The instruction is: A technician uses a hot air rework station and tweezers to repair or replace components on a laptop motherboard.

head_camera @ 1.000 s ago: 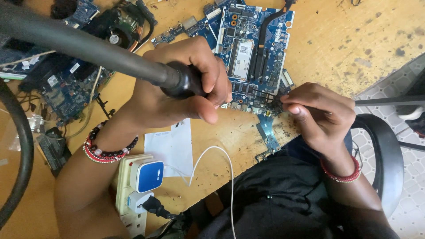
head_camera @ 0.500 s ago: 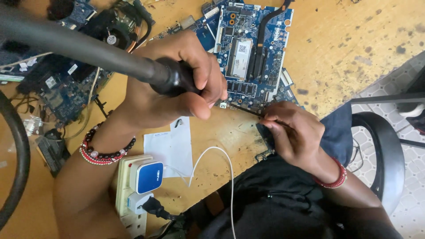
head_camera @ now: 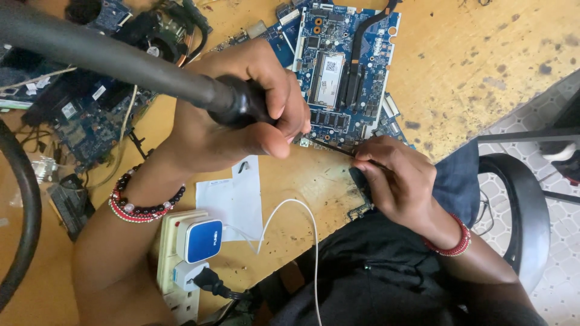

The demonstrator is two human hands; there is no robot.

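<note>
— What's the left hand [head_camera: 241,115] doing?

— It's wrapped tight around the black handle of a hot-air wand [head_camera: 238,102], fingers curled over it and thumb underneath. A thick dark hose [head_camera: 103,51] runs from the handle off towards the table's far left corner. The nozzle end is hidden under the fingers, so I can't tell how close it sits to the board.

— And the right hand [head_camera: 396,181]?

— Pinched shut on thin tweezers [head_camera: 335,148], thumb and fingertips pressed together. The tips reach left to the near edge of the blue board [head_camera: 344,72], just below the left hand's fingers.

— Where does that board lie?

— Flat on the wooden table [head_camera: 483,48], about the middle of its far side, with a silver-labelled module and a dark heat pipe on top. A small dark piece [head_camera: 362,193] lies under the right hand; what it is I can't tell.

— Anything else around?

— Near the left edge, more boards [head_camera: 72,115] and a fan [head_camera: 160,39] in a heap. At the near edge, a white paper [head_camera: 232,202] lies beside a power strip [head_camera: 181,265] with a blue-and-white charger [head_camera: 202,240] plugged in; its white cable [head_camera: 296,208] loops towards the person's lap. Both wrists wear bead bracelets.
</note>
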